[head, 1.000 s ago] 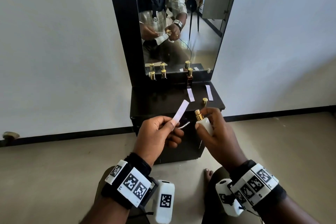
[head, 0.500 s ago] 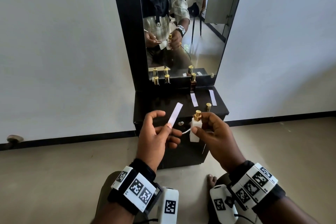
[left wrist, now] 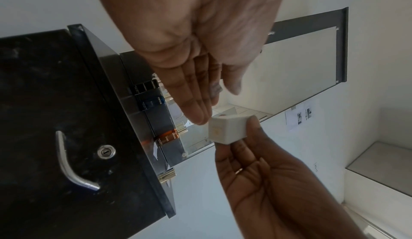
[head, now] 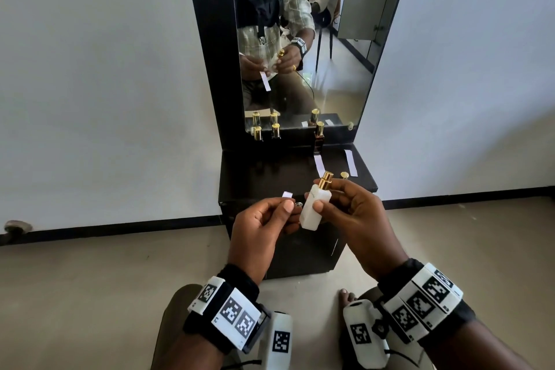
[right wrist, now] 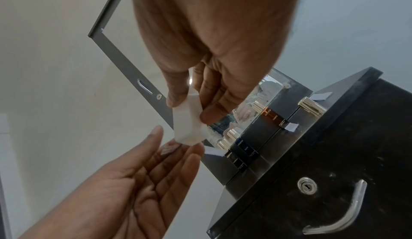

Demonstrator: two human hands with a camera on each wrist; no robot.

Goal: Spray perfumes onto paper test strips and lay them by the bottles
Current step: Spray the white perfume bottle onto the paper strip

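My right hand [head: 336,204] grips a white perfume bottle [head: 314,209] with a bare gold sprayer [head: 326,179], held upright in front of the black cabinet [head: 255,173]. My left hand [head: 283,210] pinches a white paper strip [head: 287,194] just left of the bottle; only the strip's end shows above the thumb. The left wrist view shows the bottle's base [left wrist: 227,130] between both hands. In the right wrist view the strip [right wrist: 212,152] pokes out past my left fingers. Two strips [head: 319,164] [head: 350,163] lie on the cabinet top.
An amber bottle [head: 319,137] and two dark bottles [head: 257,133] [head: 275,130] stand against the mirror [head: 300,69]. A loose gold cap [head: 344,175] stands near the cabinet's front right. The drawer front has a metal handle [left wrist: 67,160] and a lock [left wrist: 106,152].
My left hand has brought the strip down and closer to the bottle, so most of it is now hidden. My right hand has raised the bottle and turned it more upright.
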